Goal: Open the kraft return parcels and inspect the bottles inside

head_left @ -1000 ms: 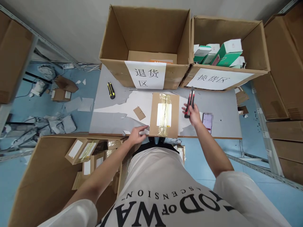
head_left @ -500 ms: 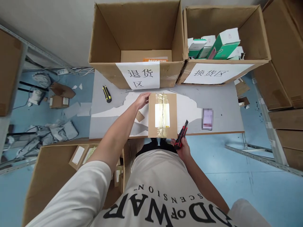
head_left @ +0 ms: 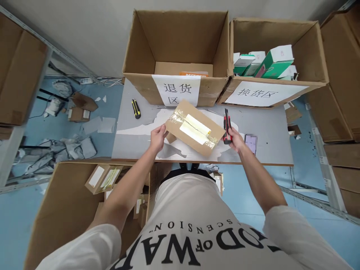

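A brown cardboard box [head_left: 176, 119] with a white label and yellowish clear tape along its middle is turned at a slant above the table. My left hand [head_left: 158, 138] grips its left corner, with the thumb on the near side. My right hand [head_left: 236, 139] is wrapped round a red and black box cutter [head_left: 227, 129], whose blade end points away from me. The cutter is beside the box's right corner; whether they touch I cannot tell. The fingers behind the box are hidden.
Two open cartons [head_left: 142, 85] with paper signs stand at the back; green-and-white boxes [head_left: 277, 62] fill part of the right one. A yellow-black box cutter [head_left: 136, 108] lies left, a phone [head_left: 251, 143] right. A large carton [head_left: 64, 195] with parcels stands at lower left.
The box has turned from straight to slanted. My right hand has brought the red cutter up from the table's front edge to the box's right side. My left hand has shifted slightly nearer me.
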`<state>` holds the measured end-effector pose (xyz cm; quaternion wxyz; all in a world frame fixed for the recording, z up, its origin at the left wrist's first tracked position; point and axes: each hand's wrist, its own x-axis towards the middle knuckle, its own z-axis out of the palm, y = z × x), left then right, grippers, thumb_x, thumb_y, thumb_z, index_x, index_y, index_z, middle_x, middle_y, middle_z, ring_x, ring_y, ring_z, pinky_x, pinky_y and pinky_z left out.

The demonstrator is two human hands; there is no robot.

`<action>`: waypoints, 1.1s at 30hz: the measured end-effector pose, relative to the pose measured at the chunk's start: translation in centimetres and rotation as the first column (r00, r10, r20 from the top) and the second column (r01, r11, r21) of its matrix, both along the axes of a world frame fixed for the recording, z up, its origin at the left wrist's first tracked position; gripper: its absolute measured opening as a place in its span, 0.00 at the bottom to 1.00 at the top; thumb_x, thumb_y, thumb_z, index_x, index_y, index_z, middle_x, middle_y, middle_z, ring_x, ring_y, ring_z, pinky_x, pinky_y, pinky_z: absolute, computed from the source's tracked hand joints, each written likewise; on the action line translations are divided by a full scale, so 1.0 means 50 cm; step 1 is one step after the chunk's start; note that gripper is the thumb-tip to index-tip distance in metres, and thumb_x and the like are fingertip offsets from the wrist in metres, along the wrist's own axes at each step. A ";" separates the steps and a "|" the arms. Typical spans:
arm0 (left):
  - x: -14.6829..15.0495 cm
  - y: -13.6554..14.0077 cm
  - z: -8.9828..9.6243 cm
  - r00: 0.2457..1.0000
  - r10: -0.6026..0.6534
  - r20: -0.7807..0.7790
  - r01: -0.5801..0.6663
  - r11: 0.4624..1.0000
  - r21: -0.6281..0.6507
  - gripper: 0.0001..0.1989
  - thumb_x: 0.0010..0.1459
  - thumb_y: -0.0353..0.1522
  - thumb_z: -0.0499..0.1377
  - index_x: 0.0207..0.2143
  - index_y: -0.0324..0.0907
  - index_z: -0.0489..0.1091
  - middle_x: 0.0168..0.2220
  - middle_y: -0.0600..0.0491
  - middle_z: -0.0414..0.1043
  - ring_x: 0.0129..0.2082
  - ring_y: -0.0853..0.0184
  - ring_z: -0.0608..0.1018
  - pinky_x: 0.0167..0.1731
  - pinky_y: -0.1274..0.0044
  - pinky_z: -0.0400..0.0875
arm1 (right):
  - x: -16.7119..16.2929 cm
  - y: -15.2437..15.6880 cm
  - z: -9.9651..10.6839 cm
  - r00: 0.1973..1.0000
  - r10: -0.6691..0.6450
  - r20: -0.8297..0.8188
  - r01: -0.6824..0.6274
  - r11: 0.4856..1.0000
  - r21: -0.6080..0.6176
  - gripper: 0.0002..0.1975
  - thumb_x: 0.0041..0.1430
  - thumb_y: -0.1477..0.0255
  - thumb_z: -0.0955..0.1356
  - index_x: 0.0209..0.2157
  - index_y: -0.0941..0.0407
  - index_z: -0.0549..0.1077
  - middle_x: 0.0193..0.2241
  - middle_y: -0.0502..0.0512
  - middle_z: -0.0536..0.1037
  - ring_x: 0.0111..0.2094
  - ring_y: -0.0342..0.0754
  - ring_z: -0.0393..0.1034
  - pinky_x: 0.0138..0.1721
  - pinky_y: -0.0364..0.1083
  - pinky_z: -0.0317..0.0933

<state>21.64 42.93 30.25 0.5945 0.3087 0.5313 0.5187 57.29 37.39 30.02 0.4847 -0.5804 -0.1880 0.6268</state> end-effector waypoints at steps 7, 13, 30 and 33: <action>0.026 -0.170 -0.049 0.957 0.290 -0.018 -0.289 0.949 -0.129 0.20 0.49 0.49 0.64 0.33 0.41 0.77 0.43 0.50 0.77 0.53 0.63 0.73 0.54 0.67 0.70 | -0.019 0.190 0.010 0.931 0.322 0.169 -0.317 0.947 -0.058 0.14 0.59 0.61 0.68 0.44 0.52 0.66 0.30 0.48 0.77 0.25 0.42 0.72 0.25 0.43 0.73; 0.015 -0.178 -0.073 0.956 0.281 -0.080 -0.288 0.952 -0.099 0.21 0.49 0.49 0.64 0.34 0.40 0.77 0.42 0.50 0.78 0.51 0.62 0.75 0.54 0.66 0.70 | -0.030 0.165 -0.004 0.913 0.342 0.222 -0.350 0.937 -0.007 0.19 0.60 0.56 0.66 0.49 0.50 0.65 0.33 0.51 0.77 0.26 0.42 0.71 0.28 0.44 0.72; 0.055 0.002 0.072 -0.275 -0.201 -0.940 0.751 0.565 -0.341 0.70 0.30 0.64 0.62 0.69 0.38 0.42 0.70 0.33 0.33 0.68 0.34 0.37 0.59 0.46 0.30 | -0.033 -0.159 -0.028 0.937 0.197 0.287 -0.223 0.973 0.061 0.41 0.57 0.52 0.66 0.67 0.47 0.49 0.35 0.51 0.75 0.18 0.38 0.64 0.18 0.41 0.62; 0.054 -0.004 0.069 -0.265 -0.213 -0.940 0.749 0.569 -0.340 0.69 0.30 0.64 0.62 0.69 0.38 0.43 0.70 0.34 0.35 0.68 0.34 0.38 0.60 0.48 0.32 | -0.037 -0.154 -0.020 0.942 0.204 0.265 -0.229 0.971 0.063 0.41 0.57 0.52 0.67 0.68 0.46 0.49 0.35 0.51 0.75 0.18 0.37 0.64 0.17 0.41 0.62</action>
